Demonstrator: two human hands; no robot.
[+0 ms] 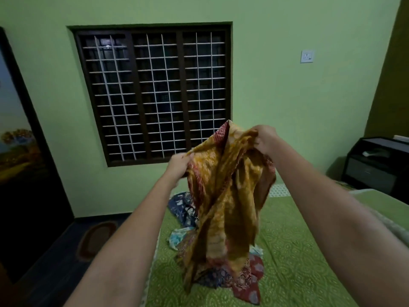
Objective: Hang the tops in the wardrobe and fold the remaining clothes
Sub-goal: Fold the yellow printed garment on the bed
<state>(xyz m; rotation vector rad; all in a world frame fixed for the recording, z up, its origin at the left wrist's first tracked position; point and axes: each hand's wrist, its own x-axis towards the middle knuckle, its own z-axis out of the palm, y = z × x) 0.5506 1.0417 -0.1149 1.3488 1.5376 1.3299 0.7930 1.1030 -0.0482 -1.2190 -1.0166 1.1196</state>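
Holding the yellow cloth (228, 191) up over the bed (298, 262), left hand (178, 166) and right hand (265, 138) each pinch a top edge, and below each grip it droops soft and light.

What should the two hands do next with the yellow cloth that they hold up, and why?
Probably draw the hands apart to spread the yellow garment. The left hand and right hand grip its top edge, but it hangs bunched over the pile of clothes, so its shape cannot be told.
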